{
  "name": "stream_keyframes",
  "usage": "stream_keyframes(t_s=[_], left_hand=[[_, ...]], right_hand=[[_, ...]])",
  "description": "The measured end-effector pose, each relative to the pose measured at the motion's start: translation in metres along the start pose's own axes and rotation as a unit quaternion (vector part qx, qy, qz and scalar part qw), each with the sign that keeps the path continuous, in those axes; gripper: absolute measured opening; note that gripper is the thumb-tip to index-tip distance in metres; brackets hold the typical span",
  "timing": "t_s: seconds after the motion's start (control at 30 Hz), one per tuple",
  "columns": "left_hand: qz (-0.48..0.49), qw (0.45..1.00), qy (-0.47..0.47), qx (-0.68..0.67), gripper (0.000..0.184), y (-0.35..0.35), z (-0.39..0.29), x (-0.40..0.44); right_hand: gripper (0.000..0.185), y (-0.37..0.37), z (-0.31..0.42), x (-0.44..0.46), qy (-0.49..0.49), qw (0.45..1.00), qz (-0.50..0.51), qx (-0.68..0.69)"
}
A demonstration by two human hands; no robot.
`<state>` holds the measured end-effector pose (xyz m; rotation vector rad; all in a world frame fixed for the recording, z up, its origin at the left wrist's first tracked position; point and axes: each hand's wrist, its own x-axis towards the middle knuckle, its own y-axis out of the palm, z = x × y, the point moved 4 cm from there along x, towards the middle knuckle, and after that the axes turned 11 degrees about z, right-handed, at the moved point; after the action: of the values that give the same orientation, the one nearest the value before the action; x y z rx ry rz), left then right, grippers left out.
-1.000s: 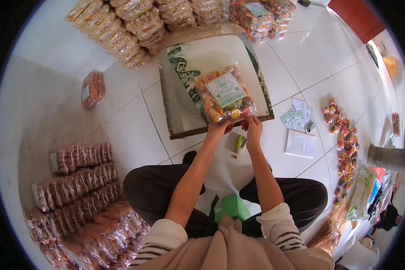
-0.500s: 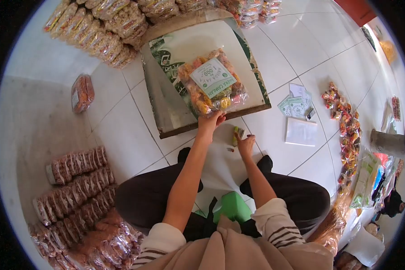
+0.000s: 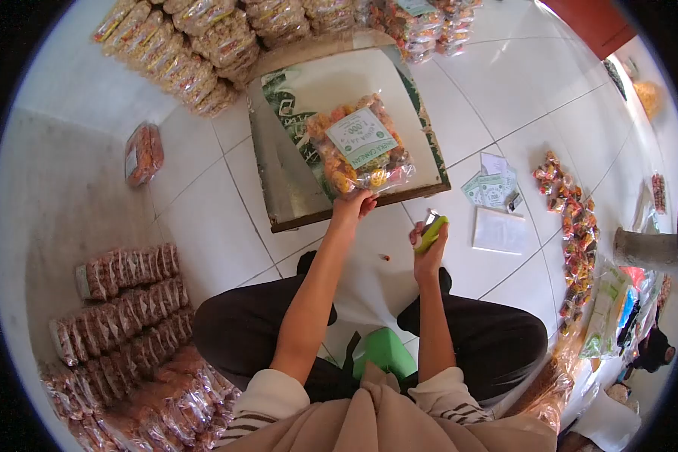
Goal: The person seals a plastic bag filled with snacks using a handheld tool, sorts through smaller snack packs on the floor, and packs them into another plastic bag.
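Note:
A clear plastic bag (image 3: 361,147) of colourful snacks with a white and green label lies on a low box-like stand (image 3: 279,188). My left hand (image 3: 352,206) pinches the bag's near edge at the front of the stand. In my right hand (image 3: 431,248) is a yellow-green stapler (image 3: 432,233), lifted above the floor right of the bag. A tiny reddish item (image 3: 386,258) lies on the floor between my hands.
Printed labels (image 3: 493,184) and a stack of clear sleeves (image 3: 499,230) lie to the right, before a row of small snack packs (image 3: 578,241). Bagged snacks (image 3: 128,271) fill the lower left; more packs (image 3: 218,38) stand behind. A green object (image 3: 386,352) sits between my legs.
My right hand has let go of the bag's edge, moved down to the floor and picked up the stapler. My left hand has kept hold of the bag.

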<state>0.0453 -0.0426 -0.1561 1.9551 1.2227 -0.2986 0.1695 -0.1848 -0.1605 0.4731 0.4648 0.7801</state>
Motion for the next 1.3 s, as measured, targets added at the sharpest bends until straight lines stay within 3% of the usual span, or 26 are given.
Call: stream_keyframes(t_s=[0.03,0.07,0.2,0.3,0.37,0.5,0.67,1.13,1.3], left_hand=[[0.0,1.0,-0.012,-0.013,0.018,0.004,-0.003,-0.003],[-0.008,1.0,-0.006,-0.005,0.018,0.005,-0.006,-0.006],[0.017,1.0,-0.012,0.015,0.017,0.008,-0.017,-0.017],[0.037,0.999,-0.01,0.012,0.016,0.008,-0.018,-0.018],[0.035,0.999,-0.021,0.017,0.015,0.007,-0.02,-0.017],[0.024,0.998,-0.042,0.043,0.016,0.007,-0.023,-0.018],[0.027,0.994,-0.071,0.082,0.012,0.005,-0.025,-0.021],[0.014,0.988,-0.034,0.149,0.011,0.011,-0.038,-0.023],[0.036,0.986,-0.036,0.156,0.014,0.006,-0.032,-0.018]], right_hand=[[0.052,0.023,0.016,-0.001,0.063,0.977,0.14,0.145],[0.056,0.04,0.025,-0.002,0.093,0.948,0.211,0.221],[0.057,0.082,0.051,-0.014,0.143,0.906,0.266,0.298],[0.055,0.083,0.045,-0.017,0.191,0.918,0.204,0.282],[0.05,0.069,0.032,-0.009,0.19,0.954,0.2,0.117],[0.043,0.068,0.016,0.0,0.234,0.963,0.125,-0.043],[0.043,0.084,0.006,0.008,0.225,0.965,0.119,-0.057],[0.031,0.093,0.001,0.024,0.23,0.968,0.053,-0.086],[0.029,0.094,-0.005,0.03,0.155,0.985,0.03,-0.068]])
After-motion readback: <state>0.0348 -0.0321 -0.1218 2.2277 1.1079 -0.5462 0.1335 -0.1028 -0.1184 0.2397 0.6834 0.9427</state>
